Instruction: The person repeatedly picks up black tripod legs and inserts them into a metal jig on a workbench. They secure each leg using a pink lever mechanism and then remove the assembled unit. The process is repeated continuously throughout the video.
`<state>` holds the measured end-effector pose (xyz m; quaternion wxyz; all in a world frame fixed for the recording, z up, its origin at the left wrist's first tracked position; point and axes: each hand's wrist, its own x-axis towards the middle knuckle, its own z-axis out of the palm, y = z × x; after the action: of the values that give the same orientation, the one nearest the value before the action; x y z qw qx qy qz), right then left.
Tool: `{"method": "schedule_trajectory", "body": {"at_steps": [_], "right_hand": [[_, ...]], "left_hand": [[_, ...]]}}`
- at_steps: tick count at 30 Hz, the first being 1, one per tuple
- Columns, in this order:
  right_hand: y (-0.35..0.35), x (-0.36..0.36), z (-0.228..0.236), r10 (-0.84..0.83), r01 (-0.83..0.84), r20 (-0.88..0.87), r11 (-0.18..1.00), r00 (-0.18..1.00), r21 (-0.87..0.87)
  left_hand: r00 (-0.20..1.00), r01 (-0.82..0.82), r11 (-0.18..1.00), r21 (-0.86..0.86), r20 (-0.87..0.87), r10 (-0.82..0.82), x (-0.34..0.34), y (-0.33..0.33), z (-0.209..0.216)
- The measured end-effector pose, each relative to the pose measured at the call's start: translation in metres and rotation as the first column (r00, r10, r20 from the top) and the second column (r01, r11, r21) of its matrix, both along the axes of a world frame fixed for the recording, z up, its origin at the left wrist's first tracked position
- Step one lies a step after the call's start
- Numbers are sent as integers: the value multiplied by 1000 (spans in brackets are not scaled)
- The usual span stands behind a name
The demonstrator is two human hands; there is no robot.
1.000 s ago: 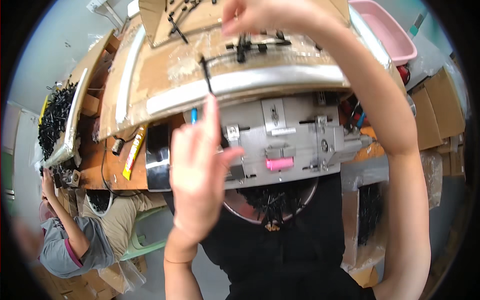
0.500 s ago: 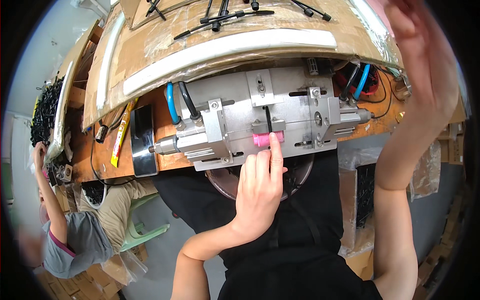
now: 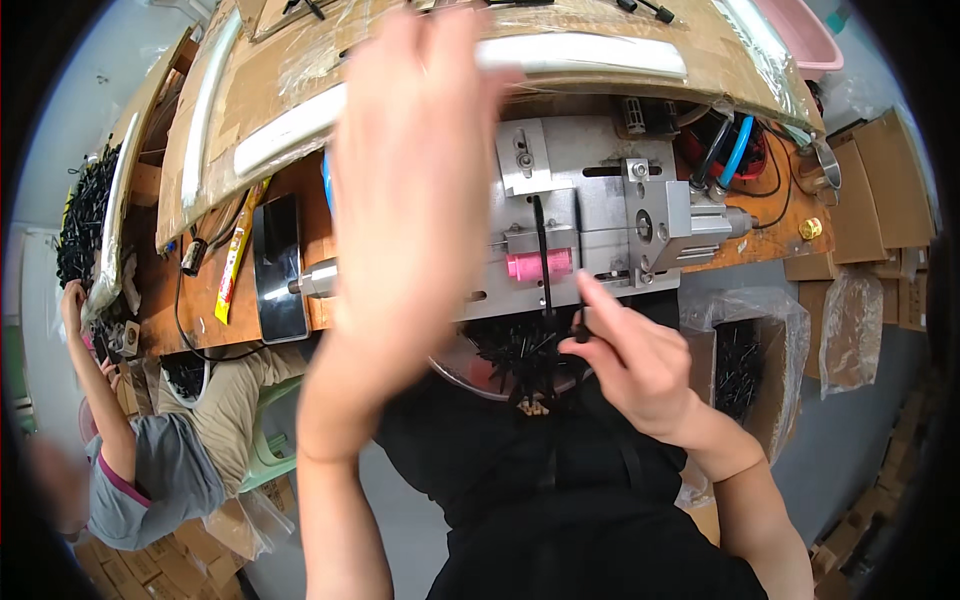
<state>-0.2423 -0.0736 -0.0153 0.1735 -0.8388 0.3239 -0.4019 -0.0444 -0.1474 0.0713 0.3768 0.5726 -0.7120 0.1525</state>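
Observation:
A thin black rod (image 3: 541,235) lies front to back across the metal fixture (image 3: 600,215), over a pink block (image 3: 525,266). To the right of its near end, my right hand (image 3: 645,365) pinches a small black piece between thumb and index finger; its exact shape is unclear. My left hand (image 3: 410,170) is raised over the fixture's left side and blurred by motion. Its fingers reach the sloping cardboard, and whether they hold anything cannot be made out. Below the fixture, a bowl (image 3: 455,372) contains many black pieces (image 3: 520,345).
Cardboard (image 3: 300,75) with white foam strips rises behind the fixture. At left on the bench lie a phone (image 3: 280,270) and a yellow packet (image 3: 238,260). A plastic-lined box (image 3: 740,370) of black parts stands at right. Another person (image 3: 155,470) works at far left.
My left hand has left the rod and swung up toward the cardboard. My right hand has come down from the upper right to the fixture's front edge. The black pieces in the bowl now show.

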Motion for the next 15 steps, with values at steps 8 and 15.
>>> {"method": "schedule_trajectory", "body": {"at_steps": [8,15], "right_hand": [[-7,20,-23,17,-16,-18,999,1000,49],[-20,2,23,68,-47,-220,994,973,100]], "left_hand": [[991,92,991,100,88,-101,38,-78,12],[968,246,930,274,-26,-249,74,-27,16]]}}
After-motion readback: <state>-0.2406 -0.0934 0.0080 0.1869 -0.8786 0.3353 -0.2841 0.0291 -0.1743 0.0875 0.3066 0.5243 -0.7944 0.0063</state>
